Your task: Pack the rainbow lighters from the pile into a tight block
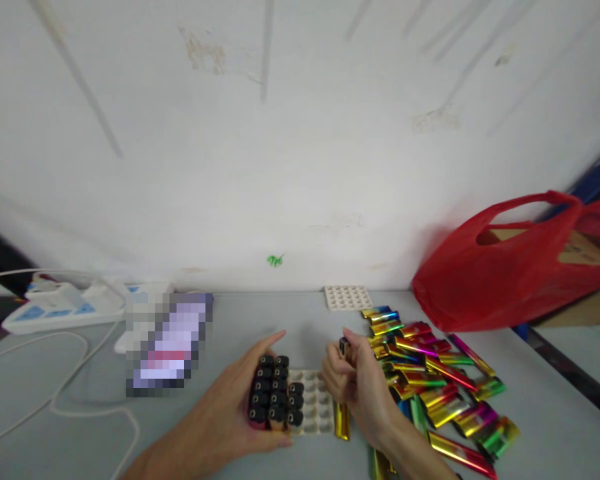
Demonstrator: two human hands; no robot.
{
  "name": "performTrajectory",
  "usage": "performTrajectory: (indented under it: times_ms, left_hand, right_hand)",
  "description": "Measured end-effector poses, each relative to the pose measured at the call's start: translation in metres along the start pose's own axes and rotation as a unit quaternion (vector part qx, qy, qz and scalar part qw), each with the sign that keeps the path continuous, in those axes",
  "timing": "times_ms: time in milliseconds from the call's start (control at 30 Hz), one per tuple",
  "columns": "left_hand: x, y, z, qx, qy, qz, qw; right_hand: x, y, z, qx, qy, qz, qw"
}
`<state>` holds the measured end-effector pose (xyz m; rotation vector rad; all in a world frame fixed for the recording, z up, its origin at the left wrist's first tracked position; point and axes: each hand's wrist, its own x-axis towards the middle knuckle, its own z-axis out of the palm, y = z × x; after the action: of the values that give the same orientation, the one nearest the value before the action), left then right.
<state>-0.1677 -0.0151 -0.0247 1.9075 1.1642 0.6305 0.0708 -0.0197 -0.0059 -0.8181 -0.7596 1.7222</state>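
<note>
Several black-topped lighters [277, 399] stand upright in close rows on the left part of a pale tray with round hollows [310, 421]. My left hand [235, 400] curves around their left side, with one finger stretched along the far end and the thumb along the near end. Just right of the tray, my right hand [353, 380] is closed on a lighter [343, 345], its dark tip showing above the fist and its body mostly hidden. A gold lighter [342, 421] lies between the tray and my right wrist.
A pile of shiny multicoloured lighters [440, 380] spreads over the right side. Another pale tray [349, 298] lies near the wall. A red plastic bag [490, 273] holds cardboard at right. A pixelated phone [173, 343], power strip [75, 307] and white cable [87, 413] are at left.
</note>
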Motion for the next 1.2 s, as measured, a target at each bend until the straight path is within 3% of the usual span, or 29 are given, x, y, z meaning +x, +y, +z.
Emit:
performTrajectory:
  times_ms: [300, 533, 1200]
  left_hand:
    - [0.0, -0.002, 0.0, -0.002, 0.005, 0.007, 1.0]
    - [0.0, -0.003, 0.001, -0.003, 0.004, 0.004, 1.0]
    - [0.0, -0.007, 0.002, 0.009, -0.001, 0.018, 1.0]
  right_hand:
    - [-0.002, 0.003, 0.004, -0.001, 0.003, -0.005, 1.0]
    - [-0.002, 0.005, 0.003, -0.004, -0.032, 0.014, 0.999]
    - [-0.003, 0.016, 0.004, -0.036, 0.016, 0.014, 0.999]
